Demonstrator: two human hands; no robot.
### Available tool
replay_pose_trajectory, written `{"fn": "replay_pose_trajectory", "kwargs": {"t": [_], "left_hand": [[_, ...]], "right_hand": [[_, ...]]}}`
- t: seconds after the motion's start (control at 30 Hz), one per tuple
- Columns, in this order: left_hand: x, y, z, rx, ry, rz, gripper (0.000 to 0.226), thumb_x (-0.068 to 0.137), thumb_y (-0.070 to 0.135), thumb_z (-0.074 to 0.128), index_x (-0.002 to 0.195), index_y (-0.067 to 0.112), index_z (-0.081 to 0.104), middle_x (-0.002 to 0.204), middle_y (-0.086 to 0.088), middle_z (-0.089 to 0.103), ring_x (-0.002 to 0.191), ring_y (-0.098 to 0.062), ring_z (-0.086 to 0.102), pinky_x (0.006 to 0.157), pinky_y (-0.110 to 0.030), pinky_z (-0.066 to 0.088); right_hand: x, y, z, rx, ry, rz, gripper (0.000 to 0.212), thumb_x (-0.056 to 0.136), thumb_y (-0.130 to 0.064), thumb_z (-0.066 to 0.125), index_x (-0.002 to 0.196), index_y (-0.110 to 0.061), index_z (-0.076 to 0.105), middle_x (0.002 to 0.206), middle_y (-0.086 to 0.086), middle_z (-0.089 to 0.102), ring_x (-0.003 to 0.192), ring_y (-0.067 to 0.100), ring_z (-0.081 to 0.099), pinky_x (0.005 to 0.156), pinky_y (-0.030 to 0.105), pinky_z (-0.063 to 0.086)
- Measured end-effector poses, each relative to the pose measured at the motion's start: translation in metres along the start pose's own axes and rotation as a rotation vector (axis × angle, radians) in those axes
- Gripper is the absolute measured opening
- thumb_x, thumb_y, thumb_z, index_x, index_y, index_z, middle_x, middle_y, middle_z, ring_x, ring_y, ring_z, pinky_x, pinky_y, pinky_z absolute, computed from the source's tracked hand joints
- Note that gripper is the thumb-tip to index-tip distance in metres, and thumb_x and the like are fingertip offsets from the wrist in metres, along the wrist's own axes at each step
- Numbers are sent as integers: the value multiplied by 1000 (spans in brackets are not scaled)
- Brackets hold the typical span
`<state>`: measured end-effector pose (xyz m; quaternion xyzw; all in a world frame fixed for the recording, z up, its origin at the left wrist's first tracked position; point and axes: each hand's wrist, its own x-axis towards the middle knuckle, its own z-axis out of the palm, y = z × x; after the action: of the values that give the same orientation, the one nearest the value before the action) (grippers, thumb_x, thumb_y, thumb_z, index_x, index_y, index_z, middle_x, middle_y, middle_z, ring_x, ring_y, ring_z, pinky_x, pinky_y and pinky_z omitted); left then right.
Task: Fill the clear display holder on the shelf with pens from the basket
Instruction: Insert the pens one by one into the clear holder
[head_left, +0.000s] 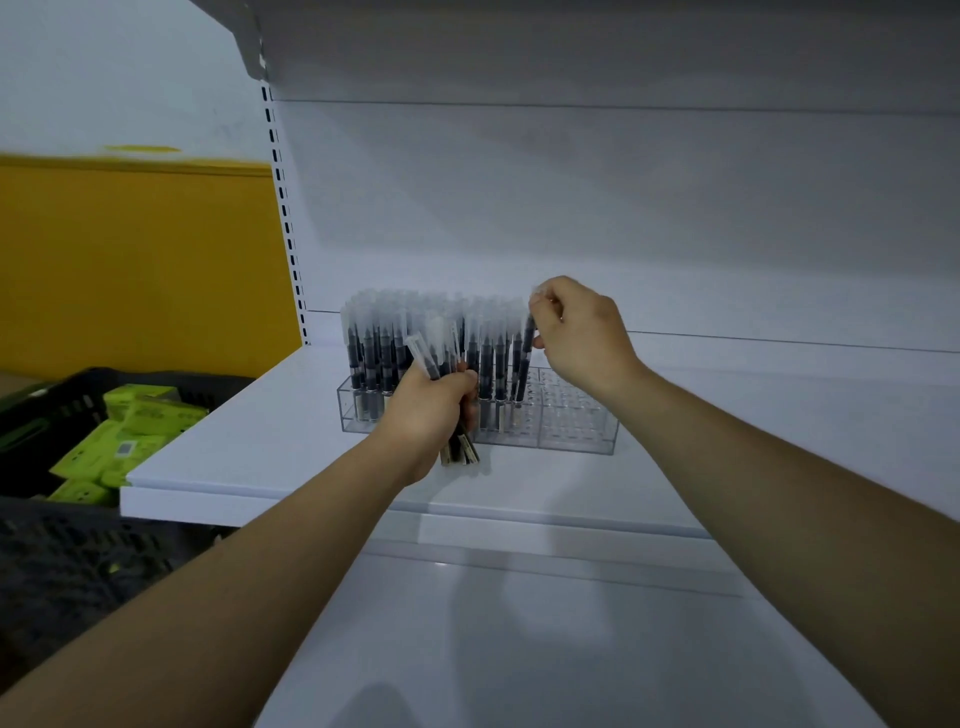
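Note:
A clear display holder (576, 421) stands on the white shelf (270, 447). Its left and middle holes hold several upright dark pens with frosted caps (382, 343); the right part shows bare holes. My left hand (431, 410) grips a bunch of pens (460, 447) in front of the holder, caps up. My right hand (576, 332) pinches the cap end of one pen (525, 358), which stands slightly tilted at the right edge of the filled rows with its lower end at the holder's holes.
A dark plastic basket (62, 410) with green boxes (135, 426) sits at the left, below the shelf's level. A yellow panel (135, 260) lies behind it. A lower shelf (519, 649) runs beneath my arms.

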<state>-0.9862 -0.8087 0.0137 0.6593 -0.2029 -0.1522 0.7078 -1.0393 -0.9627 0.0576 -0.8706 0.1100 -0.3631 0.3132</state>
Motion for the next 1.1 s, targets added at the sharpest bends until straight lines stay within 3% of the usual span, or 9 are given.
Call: {"fn": "replay_pose_trajectory", "kwargs": {"t": [0.2,0.3,0.4,0.5,0.63,0.77,0.9,1.0,1.1], "left_hand": [[4,-2,2,86,14,-9,31,96,19,52,67,11,48,58,-8,44,61,-24,41,67,-40,41],[6,-4,2,105,31,-30,32,94,19,51,64,12,44,60,-9,39,65,-24,37,69,-41,37],[7,-7,4,77,8,-16,29,94,10,50,66,11,44,59,-9,40,60,-22,37,68,-40,37],[5,-7,5,33,-28,46,20,95,8,55,76,10,50,57,-4,47,52,-17,47,57,-32,46],[1,-4,5,96,-40,114,16,91,11,63,80,6,52,57,-5,49,44,-11,48,48,-22,47],[-1,-2,6,135,-59,113,16,88,11,67,81,5,53,61,-7,48,40,-8,46,44,-16,44],[0,-1,6,169,-51,121,19,86,12,69,80,5,52,59,-7,49,40,-10,47,43,-17,42],[1,0,7,208,-70,132,16,87,9,66,77,7,53,53,-4,49,41,-11,47,44,-20,42],[1,1,8,207,-103,121,9,90,5,60,82,6,56,55,-6,50,46,-15,48,52,-27,45]], "right_hand": [[-5,4,12,-19,-27,41,23,101,-27,44,101,-11,60,80,1,62,80,27,67,74,37,53],[-3,3,11,-57,-40,53,25,101,-28,43,99,-8,58,81,7,64,79,28,65,73,38,51],[-3,5,11,-154,-64,37,29,101,-26,41,96,-3,57,83,12,64,76,28,60,71,38,50],[-6,12,15,-218,-93,59,30,101,-29,40,96,-4,57,84,12,64,73,27,58,69,41,51],[-7,11,17,-188,-101,105,29,97,-40,49,105,-14,58,90,1,62,85,22,59,74,33,49],[-8,6,12,-119,-27,37,27,95,-35,56,112,-14,55,89,-2,56,83,16,54,71,27,40],[-10,-9,7,15,14,-42,13,93,-26,59,100,-15,63,83,-4,57,75,10,54,70,23,45],[-12,-20,6,112,-40,-71,13,93,-27,61,90,-16,67,77,-11,58,67,0,51,64,11,43],[-12,-26,6,130,-159,-59,20,92,-31,62,105,-18,70,89,-11,63,79,0,56,73,10,44]]}}
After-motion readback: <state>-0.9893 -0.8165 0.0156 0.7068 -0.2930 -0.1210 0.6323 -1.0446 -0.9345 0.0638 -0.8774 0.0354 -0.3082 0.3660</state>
